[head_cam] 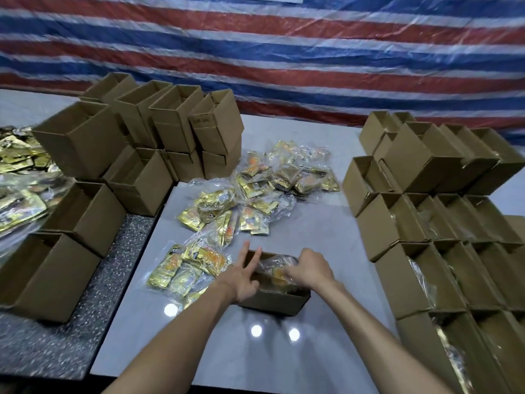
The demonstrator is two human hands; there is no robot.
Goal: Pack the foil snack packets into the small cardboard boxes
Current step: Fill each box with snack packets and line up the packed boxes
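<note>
Left grip [243, 280] straight-fingered at the box [272, 304], right grip [309, 270] round its bagged packets [277, 264]; stacked boxes [426, 166] alongside.

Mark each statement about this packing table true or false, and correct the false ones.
1. The right hand holds a bag of foil packets inside the open cardboard box. True.
2. The left hand grips a roll of tape. False: its fingers are straight and hold nothing, at the box's left end.
3. The stacked boxes on the left are sealed shut. False: their tops are open.
4. More bags of gold packets lie on the table beyond the box. True.
5. The backdrop is plain white. False: it is a red, white and blue striped tarpaulin.
</note>
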